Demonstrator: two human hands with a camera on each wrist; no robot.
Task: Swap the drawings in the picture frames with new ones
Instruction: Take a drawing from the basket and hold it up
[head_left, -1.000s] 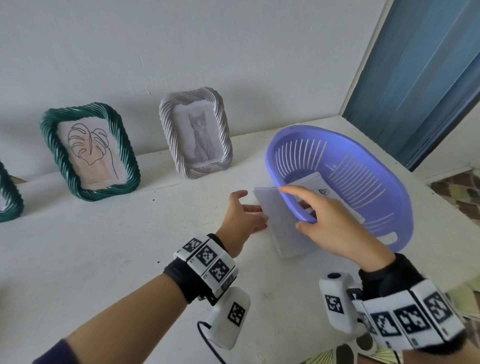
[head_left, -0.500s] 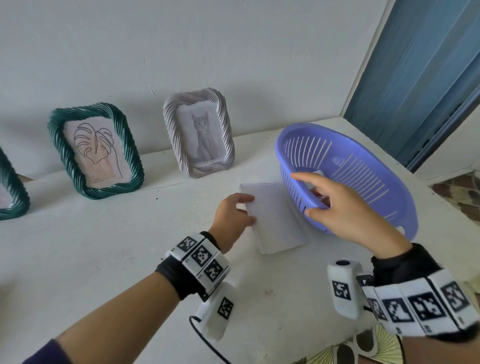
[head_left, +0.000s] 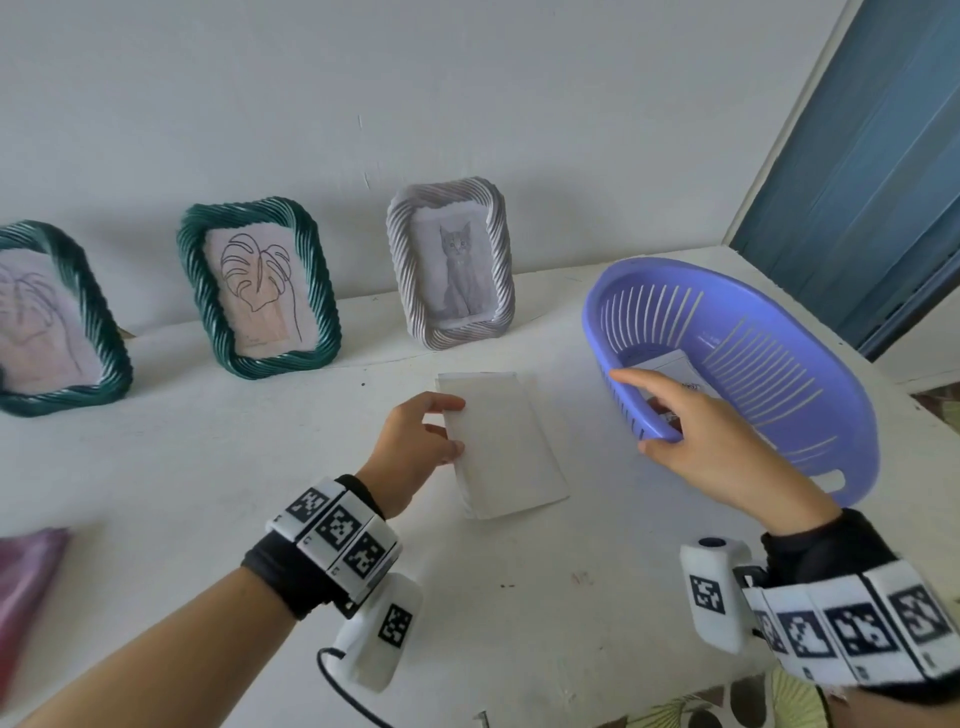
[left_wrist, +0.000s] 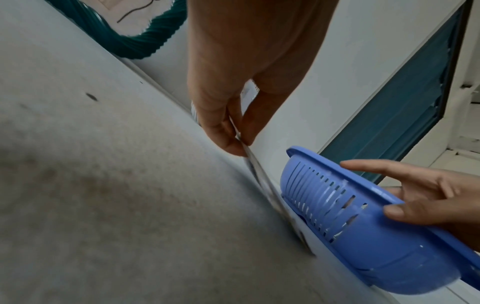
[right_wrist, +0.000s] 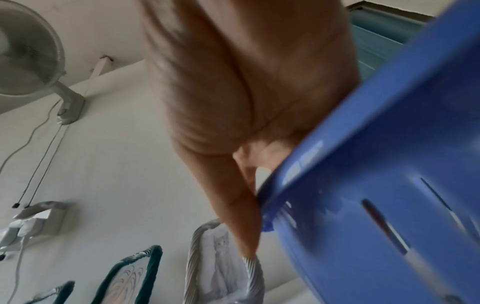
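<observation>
You see a lilac slotted basket (head_left: 810, 384), two dark green ribbed frames (head_left: 260, 286), one grey-white ribbed frame (head_left: 451, 267), and blank white paper (head_left: 506, 447).

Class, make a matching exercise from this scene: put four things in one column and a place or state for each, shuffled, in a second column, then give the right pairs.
Things
1. stack of white sheets
2. purple basket
3. cat drawing
4. leaf drawing

Places or states
A. in the green frame
B. pinched by the left hand
C. in the grey frame
D. rim held by the right hand

Pairs: 1-B, 2-D, 3-C, 4-A
</observation>
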